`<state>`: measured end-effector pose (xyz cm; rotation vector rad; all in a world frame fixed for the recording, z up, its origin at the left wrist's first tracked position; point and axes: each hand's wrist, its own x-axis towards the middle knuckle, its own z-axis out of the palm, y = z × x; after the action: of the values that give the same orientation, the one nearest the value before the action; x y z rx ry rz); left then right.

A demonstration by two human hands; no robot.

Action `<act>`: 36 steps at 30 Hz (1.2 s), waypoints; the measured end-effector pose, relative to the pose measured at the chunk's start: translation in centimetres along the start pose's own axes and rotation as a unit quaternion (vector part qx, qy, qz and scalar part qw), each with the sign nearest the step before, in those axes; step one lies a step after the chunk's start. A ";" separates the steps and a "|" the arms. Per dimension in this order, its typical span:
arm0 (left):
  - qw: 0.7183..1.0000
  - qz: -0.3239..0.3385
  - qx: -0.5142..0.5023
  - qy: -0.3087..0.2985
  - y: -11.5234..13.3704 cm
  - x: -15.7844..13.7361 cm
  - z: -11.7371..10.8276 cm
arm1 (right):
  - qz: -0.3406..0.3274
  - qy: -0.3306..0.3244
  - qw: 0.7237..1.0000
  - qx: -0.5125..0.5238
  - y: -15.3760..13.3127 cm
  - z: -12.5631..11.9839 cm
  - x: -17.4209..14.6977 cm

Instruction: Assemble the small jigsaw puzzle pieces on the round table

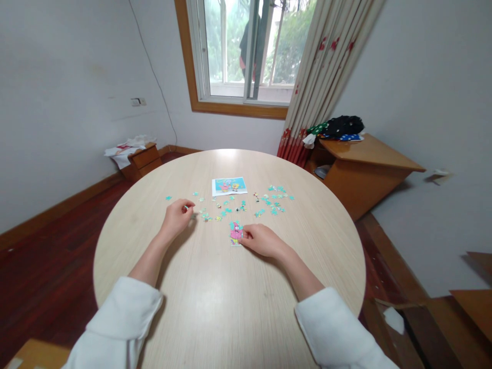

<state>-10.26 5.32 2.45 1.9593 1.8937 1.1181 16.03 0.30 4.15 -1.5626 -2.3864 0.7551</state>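
A small joined section of a jigsaw puzzle (236,233), with a pink cartoon figure on it, lies on the round table (215,302). My right hand (262,240) is at its right edge, thumb and fingers closed on that side. Left of the loose puzzle pieces (224,211), my left hand (177,219) is held low over the table with its fingers curled together. Whatever those fingers hold is too small to make out. A pale piece shows just beside their tips. Beyond the pieces lies a printed picture card (229,186) with a pink and a yellow figure.
More loose teal pieces (277,207) are scattered to the right, and a single piece (168,198) sits apart on the left. Past the table stand a wooden desk (357,169) with clothes on it and a small cabinet (145,160). A person (249,48) is outside the window.
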 end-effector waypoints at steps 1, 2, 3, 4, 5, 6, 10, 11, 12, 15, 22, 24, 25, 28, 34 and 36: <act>1.000 0.001 0.002 -0.002 0.0 0.0 0.0 | 0.000 -0.001 1.000 0.000 0.0 0.0 0.0; 1.000 0.001 0.004 -0.003 0.0 0.0 0.0 | 0.000 -0.001 1.000 0.001 -0.1 -0.1 0.0; 1.000 0.001 0.006 -0.004 0.0 0.0 0.0 | 0.000 -0.001 1.000 0.001 -0.1 -0.1 0.0; 1.000 0.002 0.007 -0.004 0.0 0.0 0.0 | 0.000 -0.002 1.000 0.001 -0.1 -0.1 -0.1; 1.000 0.004 0.009 -0.003 0.1 -0.1 0.0 | 0.001 -0.002 1.000 0.000 -0.2 -0.1 -0.1; 1.000 0.006 0.010 -0.002 0.1 -0.1 0.0 | 0.002 -0.002 1.000 -0.001 -0.2 -0.1 -0.1; 1.000 0.017 0.011 -0.001 0.3 -0.2 -0.1 | 0.003 0.000 1.000 -0.003 -0.2 -0.1 -0.1; 1.000 0.019 0.012 -0.002 0.3 -0.2 -0.1 | 0.002 0.001 1.000 -0.002 -0.1 -0.1 -0.1; 1.000 0.021 0.013 -0.001 0.3 -0.2 -0.2 | 0.002 0.001 1.000 -0.002 -0.1 0.0 -0.1; 1.000 0.024 0.020 -0.002 0.4 -0.2 -0.2 | 0.004 -0.001 1.000 -0.002 -0.1 -0.1 0.0; 0.999 0.034 0.020 -0.002 0.4 -0.2 -0.3 | 0.003 0.001 1.000 -0.002 -0.3 -0.1 -0.1; 0.999 0.031 0.019 0.000 0.4 -0.2 -0.3 | 0.005 0.000 1.000 -0.002 -0.3 -0.2 -0.1; 0.999 0.030 0.018 0.000 0.4 -0.2 -0.2 | 0.005 0.000 1.000 -0.002 -0.3 -0.2 -0.1; 0.999 0.028 0.018 -0.002 0.4 -0.1 -0.2 | 0.006 -0.002 1.000 -0.005 -0.3 -0.2 -0.1; 0.999 0.032 0.020 -0.001 0.3 -0.2 -0.1 | 0.000 0.002 1.000 -0.002 -0.2 -0.1 -0.1; 0.999 0.031 0.019 0.001 0.3 -0.3 -0.1 | 0.002 0.000 1.000 -0.004 -0.3 -0.1 -0.1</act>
<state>-10.11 5.00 2.61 2.0517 1.8798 1.1098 15.90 0.20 4.41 -1.5705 -2.3902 0.7485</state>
